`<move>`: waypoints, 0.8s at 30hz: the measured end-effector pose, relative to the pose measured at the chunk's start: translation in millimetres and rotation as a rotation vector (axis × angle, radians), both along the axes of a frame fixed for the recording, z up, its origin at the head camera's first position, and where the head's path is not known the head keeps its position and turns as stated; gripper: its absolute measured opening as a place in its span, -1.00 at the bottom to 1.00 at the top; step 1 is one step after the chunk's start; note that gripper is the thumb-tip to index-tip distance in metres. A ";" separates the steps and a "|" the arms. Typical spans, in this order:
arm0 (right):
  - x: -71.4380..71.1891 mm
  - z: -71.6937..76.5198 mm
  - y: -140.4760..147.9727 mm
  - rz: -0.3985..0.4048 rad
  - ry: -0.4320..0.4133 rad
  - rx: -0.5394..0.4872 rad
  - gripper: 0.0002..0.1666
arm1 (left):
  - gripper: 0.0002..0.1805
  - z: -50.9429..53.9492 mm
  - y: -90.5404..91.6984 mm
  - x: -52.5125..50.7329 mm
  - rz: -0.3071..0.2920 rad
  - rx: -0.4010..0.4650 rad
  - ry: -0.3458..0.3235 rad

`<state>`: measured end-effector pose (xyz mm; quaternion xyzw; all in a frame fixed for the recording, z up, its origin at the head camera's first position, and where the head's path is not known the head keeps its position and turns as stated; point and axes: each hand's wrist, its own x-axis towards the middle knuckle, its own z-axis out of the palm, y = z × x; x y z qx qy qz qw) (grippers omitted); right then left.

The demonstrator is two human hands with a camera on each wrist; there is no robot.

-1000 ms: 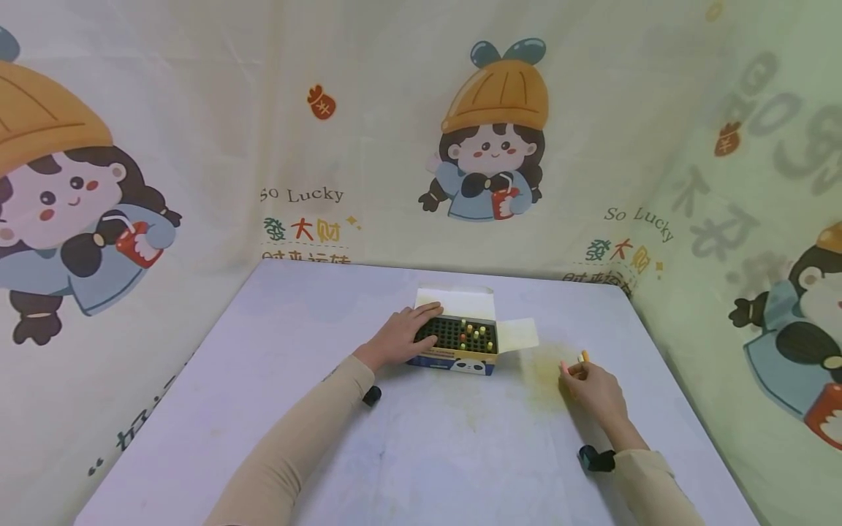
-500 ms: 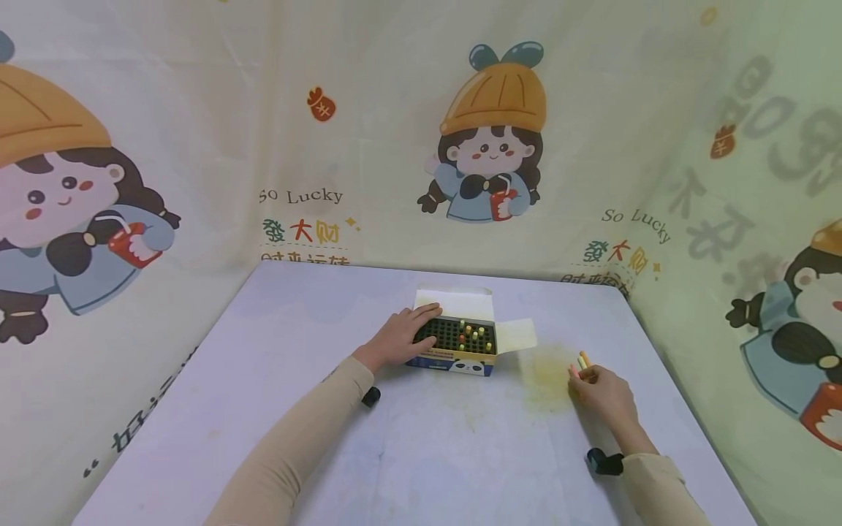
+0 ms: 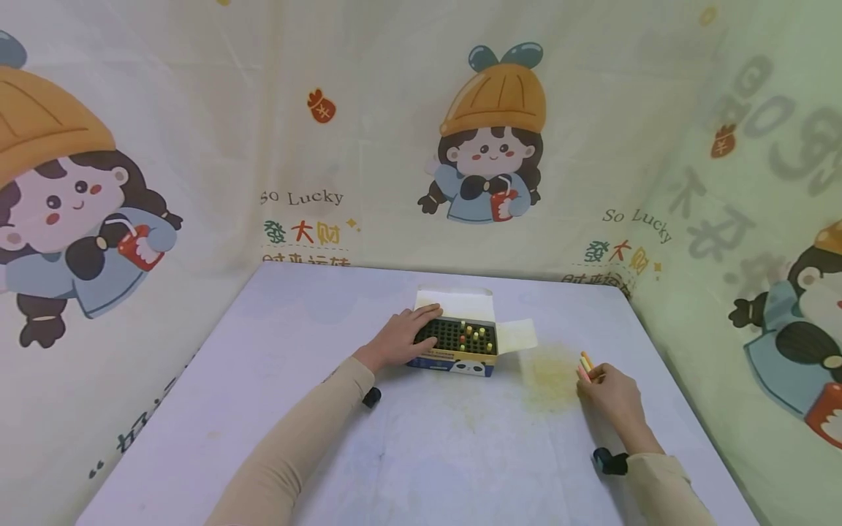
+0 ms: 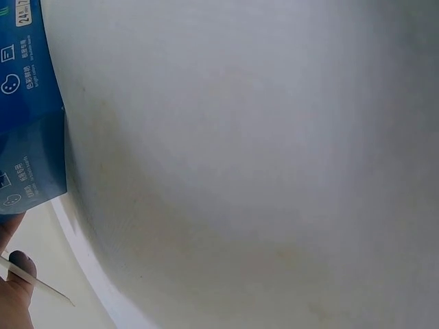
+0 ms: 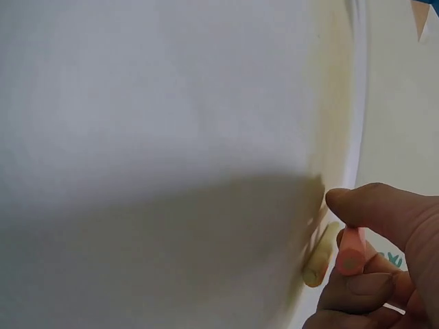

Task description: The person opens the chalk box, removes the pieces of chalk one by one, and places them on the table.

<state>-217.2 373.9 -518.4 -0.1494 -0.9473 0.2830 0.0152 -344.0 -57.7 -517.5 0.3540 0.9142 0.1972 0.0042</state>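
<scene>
My left hand [image 3: 401, 336] rests on the left end of an open chalk box [image 3: 470, 365], fingers stretched over its top. Several pale sticks and a red one stand in the right part of its black holed tray [image 3: 447, 334]. Over on the right side of the table, my right hand [image 3: 615, 398] pinches a pink chalk stick [image 5: 352, 252] between thumb and fingers. Right beside those fingers is a yellow chalk stick [image 5: 320, 255], seemingly on the table. An orange-yellow chalk tip [image 3: 587, 358] also shows past the fingertips; its lower part is hidden.
The box's white lid [image 3: 454, 301] stands up at the back, and a side flap [image 3: 517, 335] sticks out to the right. Yellow dust [image 3: 549, 380] marks the white table between box and right hand. A printed cloth [image 3: 381, 146] hangs behind and at the sides.
My right hand has moved a little to the right, away from the box, with the pink chalk stick in its fingers. My left hand and the box have stayed in place.
</scene>
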 end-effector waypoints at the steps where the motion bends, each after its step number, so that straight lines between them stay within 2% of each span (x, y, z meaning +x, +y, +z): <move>1: -0.7 0.8 0.9 0.002 -0.003 -0.001 -0.56 | -0.27 0.2 0.0 0.3 0.003 0.003 -0.003; 9: -6.2 6.7 7.3 0.013 -0.007 0.017 -0.55 | -0.27 1.1 0.7 2.4 0.004 0.008 0.004; 15: -9.0 5.3 9.2 0.019 0.020 0.033 -0.58 | -0.27 1.0 1.5 2.7 0.000 0.005 0.000; 24: -12.6 4.5 9.2 0.017 0.012 0.016 -0.66 | -0.27 3.7 0.3 4.7 0.009 0.009 0.003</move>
